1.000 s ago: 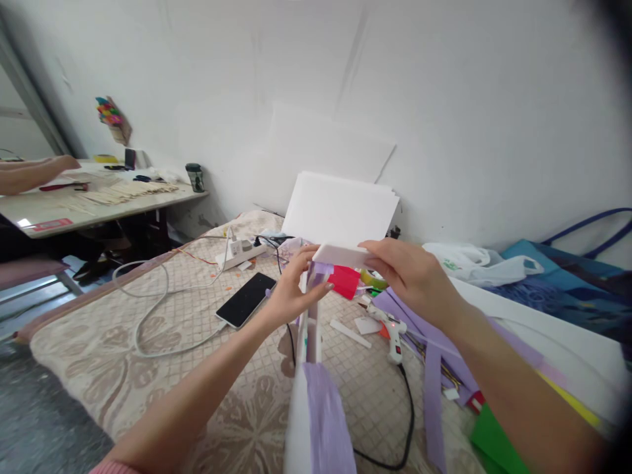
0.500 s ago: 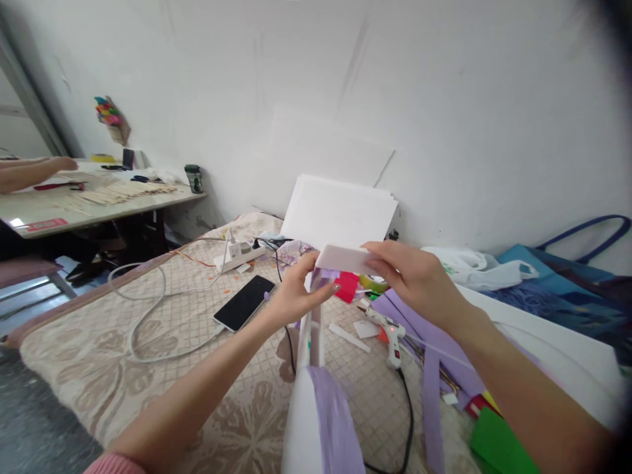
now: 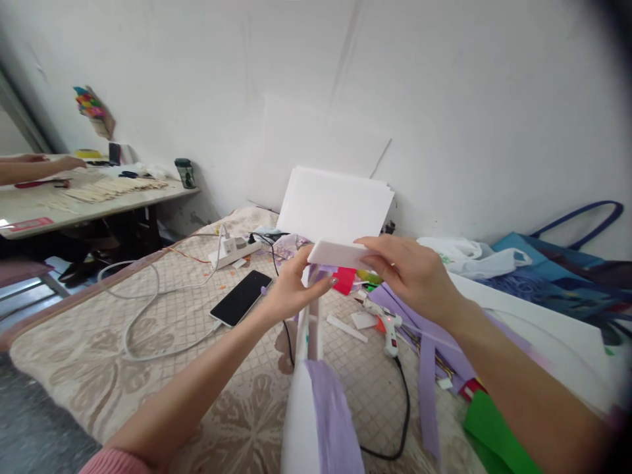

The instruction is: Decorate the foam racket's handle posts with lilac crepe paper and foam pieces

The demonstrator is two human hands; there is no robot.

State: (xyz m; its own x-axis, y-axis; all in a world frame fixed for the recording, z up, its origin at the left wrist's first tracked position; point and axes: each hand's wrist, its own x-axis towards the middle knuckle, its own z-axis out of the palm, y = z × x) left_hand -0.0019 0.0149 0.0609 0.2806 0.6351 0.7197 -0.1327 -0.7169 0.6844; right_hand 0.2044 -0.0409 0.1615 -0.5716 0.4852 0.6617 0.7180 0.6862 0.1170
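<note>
My right hand (image 3: 409,273) grips a flat white foam piece (image 3: 336,254) by its right end and holds it level above the bed. My left hand (image 3: 295,289) pinches the top of an upright white foam structure (image 3: 309,349) covered with purple paper, right under that white piece. The structure runs down toward me, its near part wrapped in a purple strip (image 3: 330,421). A small red piece (image 3: 344,279) shows just behind my hands.
A hot glue gun (image 3: 388,322) with a black cord lies on the patterned bedspread (image 3: 99,355), with a black phone (image 3: 240,298), a power strip (image 3: 232,250), purple strips (image 3: 427,388), green sheet (image 3: 494,441). White boards (image 3: 336,204) lean on the wall. Another person's arm (image 3: 34,168) rests on the left table.
The view drifted slightly down and right. My hands keep the same hold; the white piece sits a little lower against the top of the upright structure.
</note>
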